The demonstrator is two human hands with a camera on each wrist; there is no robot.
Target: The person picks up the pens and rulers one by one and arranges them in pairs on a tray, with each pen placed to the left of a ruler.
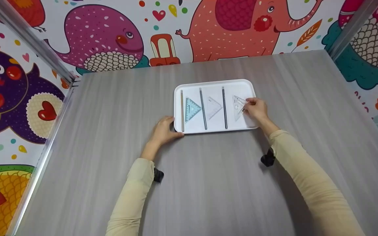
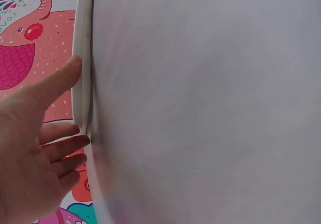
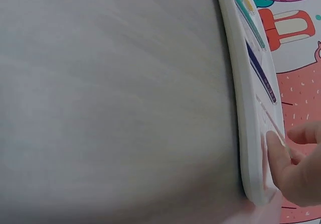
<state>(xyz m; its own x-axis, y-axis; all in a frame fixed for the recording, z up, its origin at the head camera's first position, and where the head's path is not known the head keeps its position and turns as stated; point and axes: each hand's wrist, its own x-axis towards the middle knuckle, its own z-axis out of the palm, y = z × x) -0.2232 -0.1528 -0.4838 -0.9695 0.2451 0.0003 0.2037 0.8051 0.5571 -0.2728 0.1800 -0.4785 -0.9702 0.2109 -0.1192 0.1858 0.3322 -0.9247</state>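
On the table lies a white tray, holding a row of pencils and triangular set squares. My left hand holds the tray's near left corner, thumb along the front edge and fingers at the left side. At the tray's right end my right hand pinches a clear set square by its right corner. Left of it are a black pencil, a second clear set square, a dark greenish pencil, a light blue set square and a yellowish pencil.
Behind the table stands a wall printed with cartoon animals. Metal posts rise at the table's far corners. Each wrist carries a small black camera.
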